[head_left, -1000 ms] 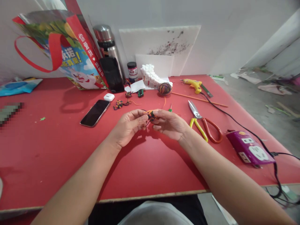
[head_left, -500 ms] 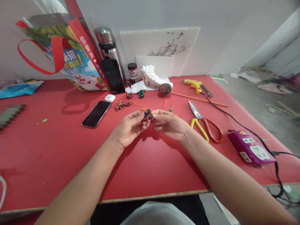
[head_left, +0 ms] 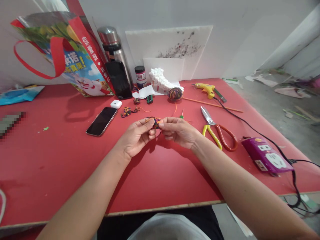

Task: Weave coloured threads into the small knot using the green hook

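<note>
Both hands pinch a small multicoloured crochet piece (head_left: 156, 123) just above the table. My left hand (head_left: 140, 135) grips its left side between thumb and fingers, hiding part of it. My right hand (head_left: 178, 130) pinches its right edge. An orange strand of yarn runs from behind the hands to a ball of variegated yarn (head_left: 175, 94). Just beyond my right hand lies a thin tool with a green handle (head_left: 181, 116), partly hidden. A second patch of the same crochet (head_left: 127, 112), with loose yarn ends, lies beyond my left hand.
To the right lie scissors (head_left: 211, 125), a yellow glue gun (head_left: 205, 88) and a purple power strip (head_left: 267, 155) with a cord. A phone (head_left: 102, 121) and white earbud case (head_left: 116, 104) lie left. Behind stand a gift bag (head_left: 75, 63), steel flask (head_left: 113, 46), dark phone (head_left: 118, 80) and jar (head_left: 140, 76).
The crochet piece has turned or folded between my fingers, and less of its face shows now. The whole view has shifted slightly; both hands keep hold of the piece.
</note>
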Available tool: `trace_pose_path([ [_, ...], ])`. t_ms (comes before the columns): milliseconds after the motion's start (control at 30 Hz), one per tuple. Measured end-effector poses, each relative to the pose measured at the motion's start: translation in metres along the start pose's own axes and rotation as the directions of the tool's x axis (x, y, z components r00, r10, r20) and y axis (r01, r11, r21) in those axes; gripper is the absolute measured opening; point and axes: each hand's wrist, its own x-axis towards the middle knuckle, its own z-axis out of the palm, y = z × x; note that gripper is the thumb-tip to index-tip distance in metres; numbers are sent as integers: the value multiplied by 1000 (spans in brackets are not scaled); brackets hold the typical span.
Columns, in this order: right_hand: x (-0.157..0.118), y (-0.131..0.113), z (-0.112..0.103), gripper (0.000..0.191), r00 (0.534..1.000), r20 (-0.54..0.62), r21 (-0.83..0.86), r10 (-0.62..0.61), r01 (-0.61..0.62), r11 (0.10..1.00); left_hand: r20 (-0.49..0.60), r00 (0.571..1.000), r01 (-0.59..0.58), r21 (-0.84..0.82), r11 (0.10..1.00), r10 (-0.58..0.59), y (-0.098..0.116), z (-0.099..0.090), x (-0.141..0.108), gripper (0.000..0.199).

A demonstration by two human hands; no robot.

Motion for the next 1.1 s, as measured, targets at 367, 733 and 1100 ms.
trace_pose_path([
  [367,2,2,-2,48,1000,9,-18,-12,12,1000,24,1000,6,26,1000,-7,-1,0,-1,30],
  [733,2,0,-6,40,983,184,-5,2,-1,1000,44,999,3,16,1000,-4,0,6,-4,34],
  [1100,-1,-5,-1,37,997,56,-88,-46,51,995,15,1000,14,63,998,-15,0,1,-2,31],
])
